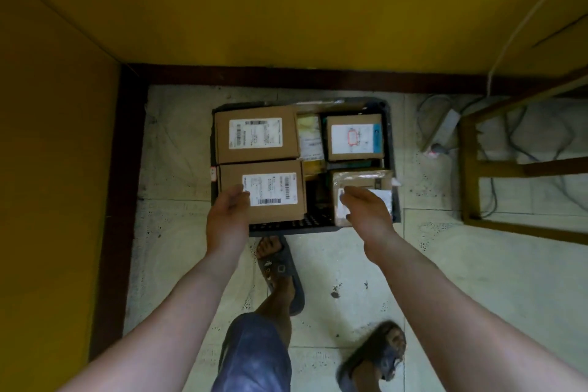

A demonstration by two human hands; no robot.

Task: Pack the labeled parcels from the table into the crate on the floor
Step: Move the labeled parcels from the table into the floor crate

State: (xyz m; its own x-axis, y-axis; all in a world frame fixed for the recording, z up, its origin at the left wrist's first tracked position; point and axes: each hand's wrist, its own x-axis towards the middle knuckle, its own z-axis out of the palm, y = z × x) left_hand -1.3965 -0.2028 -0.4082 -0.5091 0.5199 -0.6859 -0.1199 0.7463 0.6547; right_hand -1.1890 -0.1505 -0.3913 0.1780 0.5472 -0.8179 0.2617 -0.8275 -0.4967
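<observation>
Labels are too blurry to read. Your left hand [227,216] is gripping the near-left box [270,191] in the crate [389,124]; your right hand [369,212] is clasping the taped parcel [359,181] at near-right.

brown parcels [257,134], blk crate [388,124], yellow walls [286,3]

You have one view only, from the camera on your head, so no second view overlaps it. It looks steeply down and forward from standing height at the pale tiled floor [445,264]. The black plastic crate [389,137] sits in the middle of the frame, with your two forearms reaching in from the bottom edge. The wide lens bends the yellow walls [286,3] across the top and left.
</observation>
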